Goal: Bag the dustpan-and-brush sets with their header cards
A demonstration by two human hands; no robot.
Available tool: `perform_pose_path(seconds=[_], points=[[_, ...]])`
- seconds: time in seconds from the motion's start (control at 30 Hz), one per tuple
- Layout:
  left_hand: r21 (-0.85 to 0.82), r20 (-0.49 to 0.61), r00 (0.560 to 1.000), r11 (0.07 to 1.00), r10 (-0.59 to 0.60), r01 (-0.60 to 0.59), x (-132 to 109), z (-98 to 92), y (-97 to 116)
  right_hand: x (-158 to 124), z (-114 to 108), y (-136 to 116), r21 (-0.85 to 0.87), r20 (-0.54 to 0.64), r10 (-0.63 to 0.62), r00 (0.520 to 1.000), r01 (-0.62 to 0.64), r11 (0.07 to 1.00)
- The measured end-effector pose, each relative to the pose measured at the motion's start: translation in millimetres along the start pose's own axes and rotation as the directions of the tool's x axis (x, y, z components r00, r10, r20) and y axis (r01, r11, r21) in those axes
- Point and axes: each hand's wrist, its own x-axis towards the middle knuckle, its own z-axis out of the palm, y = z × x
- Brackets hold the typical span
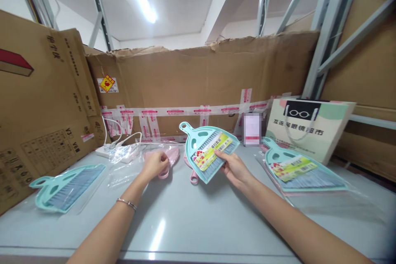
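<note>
My right hand [236,170] grips a mint-green dustpan [193,142] by its wide edge, thumb in front. A grey-blue brush lies in that dustpan under a yellow-green label card [208,159]; the loop handle points up and left. Below it a pink handle [194,178] shows, the rest mostly hidden. My left hand [154,166] is closed at a pink dustpan [173,156] lying on the table, its fingertips by the loop handle. To the left lies another mint dustpan with a brush [69,189] in clear film. Bagged dustpan sets [303,169] lie at the right.
On the grey table [192,222] a white power strip [119,152] with cables sits back left, clear plastic around it. A phone [252,130] stands upright at the back, beside a paper bag [309,128]. Cardboard boxes [185,74] wall the back and left; metal shelf posts rise behind.
</note>
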Motion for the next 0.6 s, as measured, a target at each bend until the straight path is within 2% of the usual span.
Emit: perform_pose_path(seconds=[0.1, 0.17, 0.27, 0.37, 0.47, 0.6], points=[[0.053, -0.111, 0.994, 0.999, 0.015, -0.009, -1.7, -7.0, 2.2, 0.0, 0.0, 0.5, 0.006, 0.009, 0.001, 1.0, -0.001, 1.0], [0.081, -0.128, 0.991, 0.996, 0.048, -0.038, -3.8, -11.3, 4.5, 0.3, -0.2, 0.9, 0.016, 0.018, 0.006, 1.0, -0.006, 1.0], [0.087, -0.012, 0.99, 0.986, 0.142, -0.141, -8.6, -12.3, 8.4, 0.7, -0.3, 0.8, 0.026, 0.011, 0.005, 1.0, -0.005, 1.0], [0.066, 0.118, 0.965, 0.967, 0.236, -0.245, -13.3, -8.3, 12.0, 0.8, -0.4, 0.1, 0.029, 0.003, -0.003, 1.0, 0.003, 1.0], [0.068, 0.132, 0.953, 0.957, 0.273, -0.283, -15.0, -4.8, 13.5, 1.0, -0.8, -0.3, 0.035, 0.005, -0.014, 1.0, 0.014, 0.999], [0.105, 0.102, 0.96, 0.957, 0.26, -0.271, -13.1, -3.7, 11.6, 1.4, -0.7, 0.2, 0.03, 0.006, -0.01, 1.0, 0.01, 0.999]])
